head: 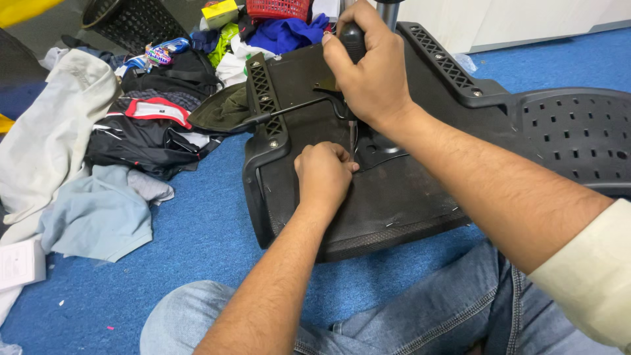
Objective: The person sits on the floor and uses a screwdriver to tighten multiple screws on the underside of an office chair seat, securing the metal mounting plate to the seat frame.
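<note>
A screwdriver [351, 79] was clenched by its handle in the right hand [371, 72]; its tip was steadied by the closed left hand [322, 174] against the rigid, seemingly heavy chair seat [407, 190].

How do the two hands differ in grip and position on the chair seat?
The right hand sits higher, wrapped around a black screwdriver handle held upright; the left hand is lower, a loose fist resting on the black chair seat underside, fingertips at the tool's shaft. The right grips the tool; the left grips nothing I can see. Both arms are bare and meet near the same spot.
</note>
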